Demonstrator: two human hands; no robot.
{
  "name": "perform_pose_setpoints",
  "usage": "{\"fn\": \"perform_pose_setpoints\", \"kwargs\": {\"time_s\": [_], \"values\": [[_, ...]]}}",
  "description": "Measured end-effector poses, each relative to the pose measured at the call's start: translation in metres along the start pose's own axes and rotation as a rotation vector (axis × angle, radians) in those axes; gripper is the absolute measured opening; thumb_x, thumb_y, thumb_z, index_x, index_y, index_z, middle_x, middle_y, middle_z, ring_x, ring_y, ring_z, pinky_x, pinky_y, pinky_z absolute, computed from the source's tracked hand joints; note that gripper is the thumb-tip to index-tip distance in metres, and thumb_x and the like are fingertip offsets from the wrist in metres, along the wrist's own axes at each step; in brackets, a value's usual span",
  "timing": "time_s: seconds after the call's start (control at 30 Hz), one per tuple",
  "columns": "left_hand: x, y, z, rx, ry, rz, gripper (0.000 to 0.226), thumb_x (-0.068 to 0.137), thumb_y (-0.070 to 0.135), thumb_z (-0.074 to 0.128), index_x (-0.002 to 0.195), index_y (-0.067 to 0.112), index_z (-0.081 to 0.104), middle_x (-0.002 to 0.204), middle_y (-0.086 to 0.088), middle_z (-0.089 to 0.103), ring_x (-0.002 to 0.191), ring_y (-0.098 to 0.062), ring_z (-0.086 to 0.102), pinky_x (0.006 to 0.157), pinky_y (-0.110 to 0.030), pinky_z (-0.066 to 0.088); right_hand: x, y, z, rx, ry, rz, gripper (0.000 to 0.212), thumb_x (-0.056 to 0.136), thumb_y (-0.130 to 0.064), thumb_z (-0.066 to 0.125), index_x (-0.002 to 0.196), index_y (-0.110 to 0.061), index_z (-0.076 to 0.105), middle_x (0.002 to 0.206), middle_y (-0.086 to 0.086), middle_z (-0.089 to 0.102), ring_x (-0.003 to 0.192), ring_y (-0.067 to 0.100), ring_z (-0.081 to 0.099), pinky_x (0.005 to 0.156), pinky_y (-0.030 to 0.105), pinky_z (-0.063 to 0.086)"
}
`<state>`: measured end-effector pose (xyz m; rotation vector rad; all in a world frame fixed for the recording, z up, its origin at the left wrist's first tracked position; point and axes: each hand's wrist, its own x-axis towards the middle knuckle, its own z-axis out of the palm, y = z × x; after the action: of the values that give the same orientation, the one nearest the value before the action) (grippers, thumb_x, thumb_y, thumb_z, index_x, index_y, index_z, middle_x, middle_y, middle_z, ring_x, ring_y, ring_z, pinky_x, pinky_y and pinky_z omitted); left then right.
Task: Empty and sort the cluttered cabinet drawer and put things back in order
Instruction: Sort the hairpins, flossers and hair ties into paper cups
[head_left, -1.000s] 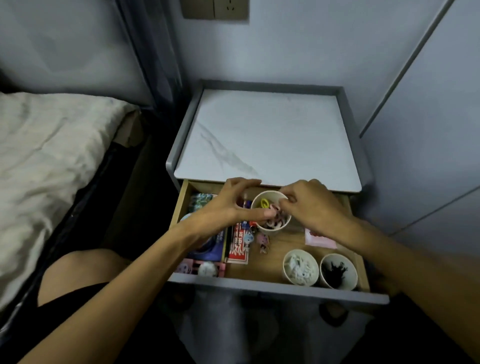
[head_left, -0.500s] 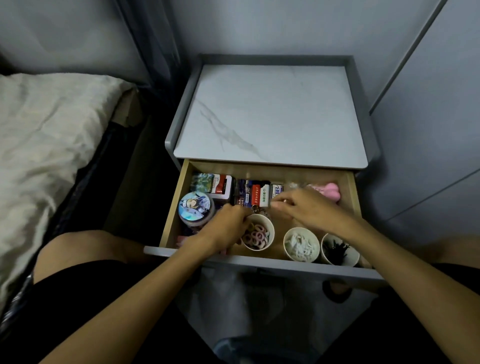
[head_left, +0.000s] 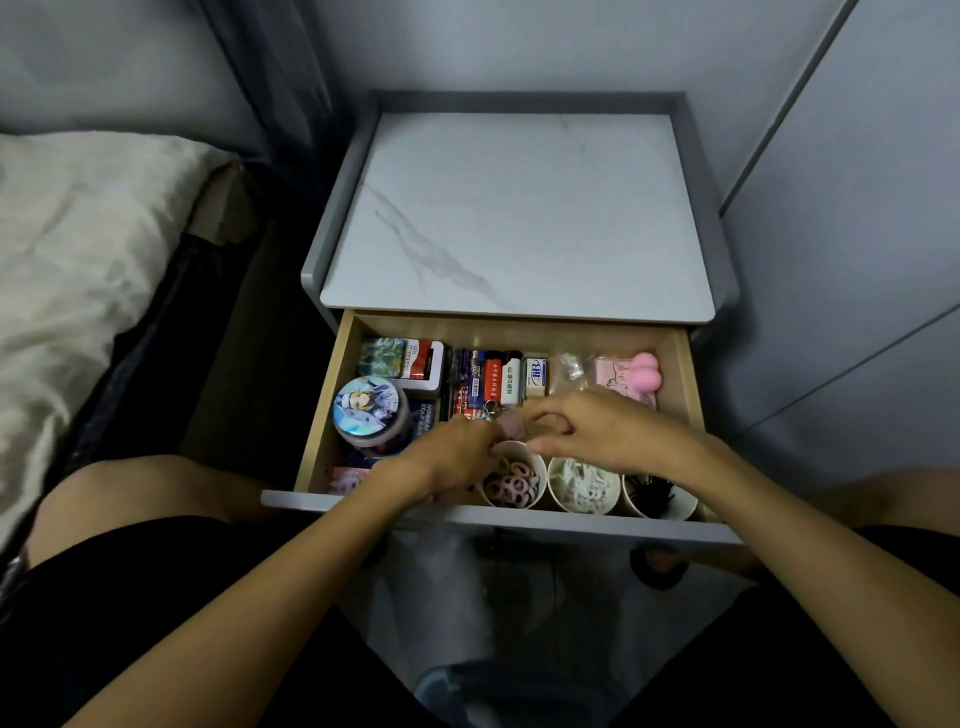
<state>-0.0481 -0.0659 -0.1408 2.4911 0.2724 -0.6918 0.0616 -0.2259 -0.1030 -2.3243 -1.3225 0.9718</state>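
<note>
Both hands work in the drawer (head_left: 687, 364): fingers of the left hand (head_left: 451, 461) grip the near cup (head_left: 542, 480) of pink rings (head_left: 513, 486); those of the right hand (head_left: 613, 431) curl at a blurred pink charm (head_left: 507, 425) just beyond, grasp unclear.

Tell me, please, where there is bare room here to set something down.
The marble cabinet top is wholly bare. Inside the drawer, only a narrow strip of wood shows between the pink pouch and the right wall. The back row of boxes and the three front cups are packed tight.
</note>
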Motion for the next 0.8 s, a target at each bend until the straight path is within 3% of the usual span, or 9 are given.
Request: {"fn": "perform_pose_setpoints", "kwargs": {"time_s": [0.1,0.2,0.27,0.33,0.43,0.57,0.67,0.8], "values": [[-0.004,-0.002,-0.009,0.035,0.030,-0.004,0.032,0.100,0.034,0.052,0.131,0.026,0.057,0.123,-0.005,0.066,0.106,-0.025,0.064,0.091,-0.046,0.053,-0.004,-0.008,0.012,-0.034,-0.101,-0.042,0.067,0.082,-0.050,0.070,0.141,-0.032,0.043,0.090,-0.017,0.051,0.071,0.000,0.046,0.060,0.015,0.031],[-0.009,-0.004,-0.022,0.049,0.129,-0.040,0.035,0.099,0.037,0.051,0.133,0.028,0.055,0.123,-0.003,0.066,0.106,-0.023,0.064,0.091,-0.044,0.053,-0.006,-0.014,0.022,-0.015,-0.164,-0.105,0.078,0.075,-0.051,0.078,0.140,-0.034,0.038,0.109,-0.018,0.055,0.088,0.002,0.052,0.073,0.019,0.045],[-0.011,-0.007,-0.028,0.029,0.163,-0.062,0.036,0.099,0.031,0.052,0.134,0.027,0.055,0.123,-0.003,0.067,0.101,-0.020,0.064,0.090,-0.043,0.054,-0.006,-0.017,0.025,-0.086,-0.148,-0.128,0.083,0.073,-0.052,0.078,0.141,-0.035,0.033,0.123,-0.009,0.056,0.100,0.010,0.057,0.084,0.031,0.054],[-0.014,-0.009,-0.035,0.028,0.189,-0.067,0.034,0.099,0.028,0.052,0.132,0.026,0.056,0.121,-0.002,0.068,0.094,-0.016,0.064,0.086,-0.039,0.055,-0.005,-0.020,0.028,-0.206,-0.092,-0.153,0.086,0.074,-0.051,0.076,0.144,-0.035,0.029,0.123,-0.002,0.057,0.097,0.016,0.058,0.083,0.037,0.056],[-0.018,-0.013,-0.048,0.032,0.241,-0.069,0.031,0.099,0.021,0.054,0.130,0.021,0.058,0.119,-0.002,0.068,0.081,-0.011,0.060,0.076,-0.030,0.051,-0.005,-0.024,0.027,-0.275,-0.017,-0.187,0.086,0.076,-0.047,0.075,0.146,-0.033,0.027,0.112,-0.002,0.058,0.089,0.015,0.059,0.079,0.036,0.056],[-0.023,-0.015,-0.065,0.085,0.358,-0.095,0.028,0.097,0.020,0.054,0.124,0.020,0.061,0.121,-0.003,0.068,0.102,-0.019,0.064,0.087,-0.039,0.054,0.002,-0.021,0.018,-0.318,0.094,-0.199,0.079,0.079,-0.043,0.073,0.145,-0.029,0.031,0.104,-0.011,0.057,0.087,0.011,0.059,0.081,0.030,0.054],[-0.024,-0.014,-0.073,0.126,0.385,-0.093,0.026,0.097,0.023,0.052,0.121,0.021,0.061,0.115,-0.002,0.069,0.101,-0.021,0.064,0.080,-0.035,0.051,0.014,-0.015,0.011,-0.405,0.204,-0.221,0.071,0.082,-0.044,0.069,0.143,-0.028,0.035,0.104,-0.008,0.063,0.086,0.011,0.060,0.082,0.033,0.054],[-0.022,-0.016,-0.083,0.182,0.409,-0.094,0.028,0.094,0.022,0.050,0.120,0.023,0.061,0.113,-0.005,0.067,0.106,-0.027,0.061,0.088,-0.041,0.049,0.031,-0.010,-0.002,-0.625,0.359,-0.291,0.055,0.086,-0.038,0.063,0.137,-0.026,0.046,0.122,-0.007,0.064,0.094,0.018,0.065,0.065,0.031,0.046]]}}
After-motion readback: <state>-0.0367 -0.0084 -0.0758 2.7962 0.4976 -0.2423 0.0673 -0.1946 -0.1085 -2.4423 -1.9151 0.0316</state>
